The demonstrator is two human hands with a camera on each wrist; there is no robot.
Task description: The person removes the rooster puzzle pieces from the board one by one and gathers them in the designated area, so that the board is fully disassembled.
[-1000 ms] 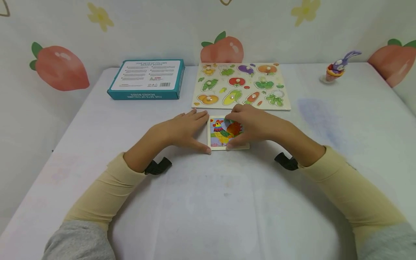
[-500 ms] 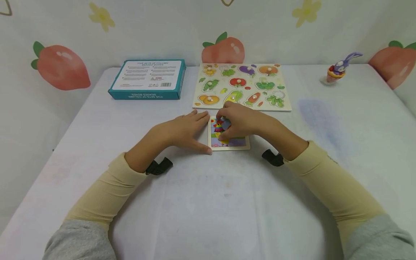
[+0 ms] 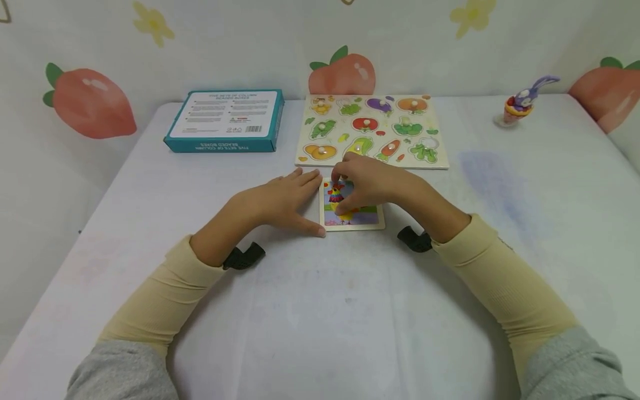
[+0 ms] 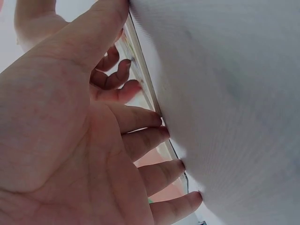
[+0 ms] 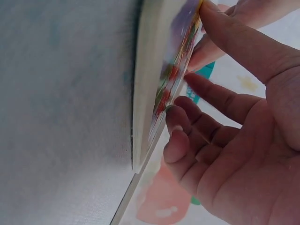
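A small rooster jigsaw puzzle (image 3: 362,219) in a pale frame lies flat on the table between both hands. My left hand (image 3: 280,203) rests along its left edge, thumb stretched to the near corner and fingertips down on the tabletop in the left wrist view. Over the puzzle arches my right hand (image 3: 377,180), covering part of the rooster's head and body. In the right wrist view its thumb and forefinger touch the picture (image 5: 180,61) at separate spots, while the other fingers (image 5: 178,145) bend near the far edge.
Just beyond the puzzle lies a knobbed vegetable puzzle board (image 3: 337,136). A teal and white box (image 3: 225,119) lies at the back left. The bunny figurine in a cup (image 3: 519,107) stands at the back right, before a fruit-patterned cloth backdrop (image 3: 240,50).
My right hand has moved left across the puzzle, its thumb going from the near edge onto the picture's middle, and its fingers drawn closer together. The left hand has stayed put.
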